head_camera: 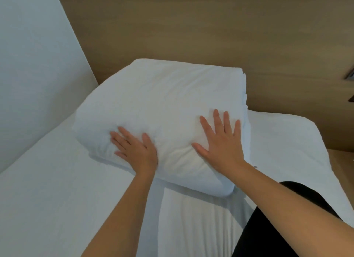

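The folded white duvet (162, 103) lies at the head end of the bed (47, 189), nearer its left corner, with its far edge close against the wooden headboard (191, 26). Stacked layers show along its right side. Both hands lie flat on its near part. The left hand (134, 151) presses palm down near the front left corner, its fingers (124, 134) straight and slightly apart, sinking into the soft filling so that the cloth puckers around them. The right hand (223, 141) rests palm down near the front right side, its fingers (216, 118) straight and spread wide, pointing toward the headboard. Neither hand curls round the cloth. Both forearms are bare. A creased white cloth (191, 224) runs from under the duvet's near edge toward the foot of the bed. A black garment (310, 199) on the person shows beside the right forearm at the bed's right edge. A pale wall (28, 55) stands along the bed's left side, and a small dark fitting (350, 75), too cut off to identify, sits on the headboard at the far right.
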Demonstrator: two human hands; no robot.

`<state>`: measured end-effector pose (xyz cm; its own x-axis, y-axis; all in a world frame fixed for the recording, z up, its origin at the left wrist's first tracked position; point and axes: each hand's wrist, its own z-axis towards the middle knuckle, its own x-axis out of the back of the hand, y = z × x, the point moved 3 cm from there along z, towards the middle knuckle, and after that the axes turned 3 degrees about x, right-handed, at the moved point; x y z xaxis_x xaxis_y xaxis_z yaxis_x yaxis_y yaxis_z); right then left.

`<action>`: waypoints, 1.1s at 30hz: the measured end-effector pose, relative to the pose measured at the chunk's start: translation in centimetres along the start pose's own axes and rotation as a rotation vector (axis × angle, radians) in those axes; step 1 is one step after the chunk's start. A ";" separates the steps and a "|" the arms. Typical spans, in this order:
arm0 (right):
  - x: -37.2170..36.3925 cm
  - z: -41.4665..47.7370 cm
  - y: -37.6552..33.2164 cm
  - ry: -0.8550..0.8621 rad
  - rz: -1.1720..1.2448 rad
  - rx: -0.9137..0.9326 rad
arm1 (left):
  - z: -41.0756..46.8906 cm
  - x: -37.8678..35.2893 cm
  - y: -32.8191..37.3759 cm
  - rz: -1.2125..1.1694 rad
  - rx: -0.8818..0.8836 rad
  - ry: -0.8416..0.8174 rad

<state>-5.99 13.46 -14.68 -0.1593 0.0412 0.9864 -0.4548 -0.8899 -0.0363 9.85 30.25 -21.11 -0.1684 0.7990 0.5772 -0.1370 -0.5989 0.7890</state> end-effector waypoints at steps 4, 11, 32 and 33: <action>0.9 -1.7 0.3 0.048 0.349 -0.196 | -4.9 -1.7 4.0 0.252 -0.630 -0.166; 2.7 -4.7 5.4 0.144 0.987 -0.553 | -5.4 -2.8 9.1 0.407 -0.948 -0.322; 5.0 0.8 7.9 -0.007 0.486 -0.032 | 0.7 -6.7 17.3 0.589 -0.818 -0.654; 4.6 2.0 7.8 -0.060 0.397 0.033 | 1.9 -6.8 17.2 0.609 -0.755 -0.612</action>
<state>-8.55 5.81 -10.08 -0.2646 -0.3344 0.9045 -0.3395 -0.8456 -0.4120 10.46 14.66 -11.08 0.0673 0.1338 0.9887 -0.7811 -0.6095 0.1356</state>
